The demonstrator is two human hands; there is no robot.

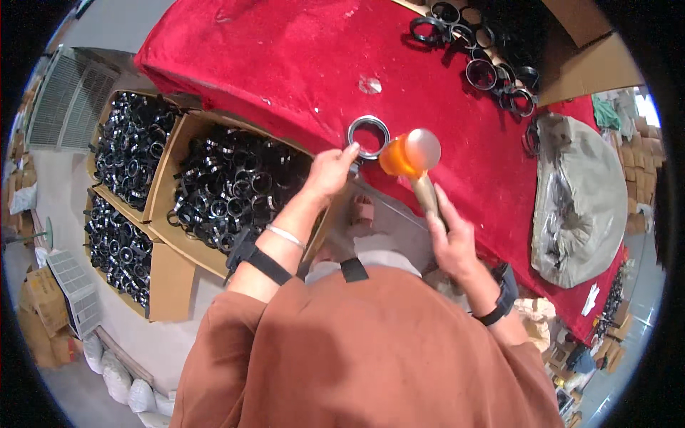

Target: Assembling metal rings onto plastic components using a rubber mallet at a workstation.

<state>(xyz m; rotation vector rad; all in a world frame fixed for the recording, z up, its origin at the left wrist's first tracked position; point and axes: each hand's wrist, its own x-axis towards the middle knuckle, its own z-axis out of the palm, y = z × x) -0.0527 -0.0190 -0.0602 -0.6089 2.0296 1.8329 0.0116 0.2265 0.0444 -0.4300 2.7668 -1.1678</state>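
A metal ring with a dark rim (369,119) lies at the front edge of the red-covered table. My left hand (332,171) grips it at its lower left, thumb on the rim. My right hand (451,235) is wrapped round the handle of a mallet (401,155), whose orange head with a pale round face is just right of the ring. Slight blur softens the mallet head, and I cannot tell if it touches the ring.
Cardboard boxes full of black-and-silver rings (232,175) stand left of the red table (285,64). More rings (481,73) lie at the back right beside an open carton (589,71). A grey plastic-covered round object (581,207) sits at the right.
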